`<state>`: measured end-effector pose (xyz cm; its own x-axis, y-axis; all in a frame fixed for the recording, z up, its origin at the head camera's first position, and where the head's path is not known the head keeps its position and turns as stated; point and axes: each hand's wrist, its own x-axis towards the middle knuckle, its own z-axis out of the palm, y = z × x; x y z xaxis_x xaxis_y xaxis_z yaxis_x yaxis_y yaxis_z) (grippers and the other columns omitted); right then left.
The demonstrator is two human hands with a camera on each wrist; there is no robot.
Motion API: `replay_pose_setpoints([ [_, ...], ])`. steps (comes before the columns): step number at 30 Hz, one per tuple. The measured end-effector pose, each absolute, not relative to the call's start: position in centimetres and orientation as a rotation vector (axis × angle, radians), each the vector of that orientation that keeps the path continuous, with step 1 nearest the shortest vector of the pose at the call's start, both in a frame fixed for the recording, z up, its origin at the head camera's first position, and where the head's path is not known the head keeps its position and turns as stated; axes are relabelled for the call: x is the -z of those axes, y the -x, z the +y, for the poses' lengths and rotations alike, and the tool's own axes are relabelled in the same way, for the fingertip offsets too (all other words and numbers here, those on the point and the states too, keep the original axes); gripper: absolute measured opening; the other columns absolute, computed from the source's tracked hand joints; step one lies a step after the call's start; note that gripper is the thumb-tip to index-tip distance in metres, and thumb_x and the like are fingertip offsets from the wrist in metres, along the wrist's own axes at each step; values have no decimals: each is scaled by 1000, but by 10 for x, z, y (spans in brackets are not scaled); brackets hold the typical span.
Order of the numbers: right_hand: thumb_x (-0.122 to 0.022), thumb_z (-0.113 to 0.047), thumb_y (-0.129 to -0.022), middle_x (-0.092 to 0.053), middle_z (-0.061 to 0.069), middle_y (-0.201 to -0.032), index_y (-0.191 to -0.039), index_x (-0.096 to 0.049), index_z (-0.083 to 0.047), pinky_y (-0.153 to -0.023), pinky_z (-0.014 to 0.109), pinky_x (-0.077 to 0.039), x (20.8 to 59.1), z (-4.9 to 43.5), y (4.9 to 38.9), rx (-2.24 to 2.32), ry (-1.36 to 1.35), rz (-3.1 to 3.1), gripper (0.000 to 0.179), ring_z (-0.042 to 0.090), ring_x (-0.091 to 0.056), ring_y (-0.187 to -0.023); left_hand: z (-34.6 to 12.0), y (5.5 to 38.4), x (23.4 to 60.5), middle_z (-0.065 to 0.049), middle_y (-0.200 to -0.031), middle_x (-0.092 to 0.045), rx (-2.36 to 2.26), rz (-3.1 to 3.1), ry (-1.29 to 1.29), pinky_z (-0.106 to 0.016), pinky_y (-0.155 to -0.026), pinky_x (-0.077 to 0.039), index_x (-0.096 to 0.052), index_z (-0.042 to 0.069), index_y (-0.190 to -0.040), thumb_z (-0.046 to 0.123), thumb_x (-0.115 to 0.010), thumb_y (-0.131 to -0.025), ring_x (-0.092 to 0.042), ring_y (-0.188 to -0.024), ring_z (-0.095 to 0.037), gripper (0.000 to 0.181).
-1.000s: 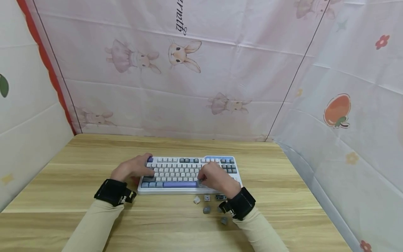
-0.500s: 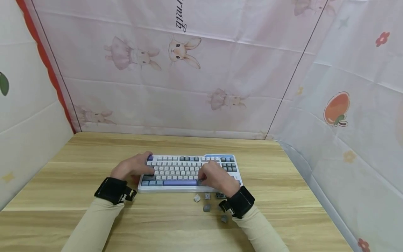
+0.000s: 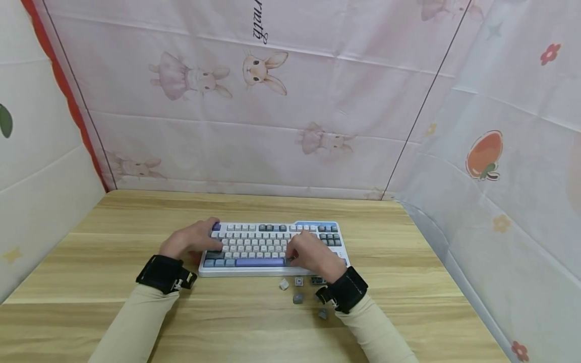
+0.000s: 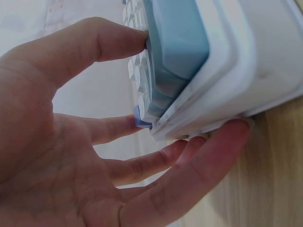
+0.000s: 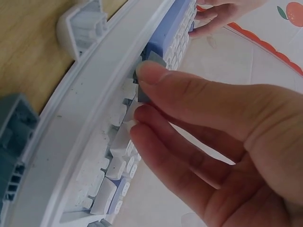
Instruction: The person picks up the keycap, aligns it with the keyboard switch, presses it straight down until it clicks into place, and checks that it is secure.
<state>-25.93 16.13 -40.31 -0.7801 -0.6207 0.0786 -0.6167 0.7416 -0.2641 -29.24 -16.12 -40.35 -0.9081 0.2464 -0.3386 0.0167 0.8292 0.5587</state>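
A white keyboard (image 3: 245, 273) with mostly white keys and a purple space bar (image 3: 259, 262) lies on the wooden table. My left hand (image 3: 192, 239) grips its left end: the thumb rests on the keys, and the other fingers spread along the side wall, as the left wrist view shows. Just right of the space bar, my right hand (image 3: 312, 254) pinches a grey keycap (image 5: 157, 58) between thumb and fingers. Bare sockets without caps show along the bottom row beside it in the right wrist view. The pinching fingers partly hide that keycap.
Several loose keycaps lie in front of the keyboard, among them a white one (image 3: 284, 284), an upturned square one (image 3: 298, 282), a wide dark one (image 3: 317, 280) and grey ones (image 3: 297, 298) near my right wrist. Printed cloth (image 3: 272, 166) hangs behind the table.
The head view has tilted slightly, so the scene shifts up a little. Both hands keep their places on the keyboard, and the loose keycaps stay where they were.
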Motion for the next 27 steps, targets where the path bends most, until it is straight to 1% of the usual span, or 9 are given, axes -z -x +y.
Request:
replay_pose_setpoints([
  [5, -84, -1, -81, -80, 3, -95, -96, -83, -10, -73, 19, -56, 403, 160, 259, 431, 1012, 2921, 18, 10, -71, -82, -162, 294, 403, -33, -156, -36, -779, 2617, -209, -47, -86, -54, -21, 0, -161, 28, -70, -94, -50, -122, -39, 88],
  [9, -83, 0, -82, -80, 4, -95, -96, -83, -9, -74, 20, -57, 403, 160, 260, 436, 1018, 2912, 17, 12, -73, -84, -162, 295, 402, -34, -156, -36, -776, 2625, -227, -53, -96, -50, -20, -1, -161, 28, -70, -95, -49, -125, -39, 87],
  [11, -83, 1, -82, -80, 4, -95, -95, -83, -9, -74, 20, -57, 403, 160, 261, 440, 1025, 2903, 17, 12, -73, -83, -162, 295, 401, -34, -156, -37, -772, 2629, -232, -53, -98, -49, -21, -1, -161, 28, -70, -95, -49, -124, -39, 87],
  [15, -82, 1, -83, -80, 3, -94, -93, -84, -10, -73, 19, -56, 402, 160, 261, 442, 1041, 2888, 15, 9, -71, -82, -162, 295, 401, -34, -155, -38, -763, 2631, -232, -50, -92, -51, -21, -2, -160, 28, -70, -95, -51, -121, -38, 87],
  [17, -81, 2, -83, -80, 2, -91, -88, -83, -10, -70, 19, -54, 402, 160, 260, 445, 1055, 2881, 13, 7, -68, -77, -162, 296, 401, -35, -155, -38, -753, 2638, -240, -53, -97, -50, -22, -3, -160, 28, -70, -94, -51, -124, -39, 87],
  [19, -81, 2, -84, -77, 0, -83, -80, -81, -8, -66, 18, -49, 402, 159, 261, 456, 1067, 2869, 11, 5, -61, -71, -162, 296, 402, -36, -155, -38, -743, 2646, -253, -57, -103, -47, -23, -4, -159, 29, -70, -94, -50, -127, -40, 87],
  [22, -79, 3, -84, -66, -3, -71, -68, -71, -8, -61, 18, -41, 401, 159, 261, 475, 1090, 2851, 21, 4, -48, -63, -162, 297, 403, -36, -155, -39, -734, 2657, -268, -62, -111, -40, -24, -5, -158, 28, -70, -94, -48, -132, -42, 86],
  [25, -79, 4, -84, -55, -4, -67, -64, -65, -7, -60, 19, -36, 401, 158, 260, 484, 1097, 2840, 27, 5, -41, -61, -163, 298, 403, -37, -155, -39, -731, 2657, -269, -63, -112, -39, -24, -5, -158, 28, -70, -93, -48, -132, -43, 86],
  [27, -79, 3, -85, -57, -5, -68, -66, -68, -6, -60, 19, -38, 401, 159, 260, 476, 1090, 2842, 23, 4, -43, -62, -163, 298, 403, -36, -155, -39, -732, 2654, -265, -62, -111, -40, -24, -5, -158, 28, -71, -93, -48, -131, -42, 86],
])
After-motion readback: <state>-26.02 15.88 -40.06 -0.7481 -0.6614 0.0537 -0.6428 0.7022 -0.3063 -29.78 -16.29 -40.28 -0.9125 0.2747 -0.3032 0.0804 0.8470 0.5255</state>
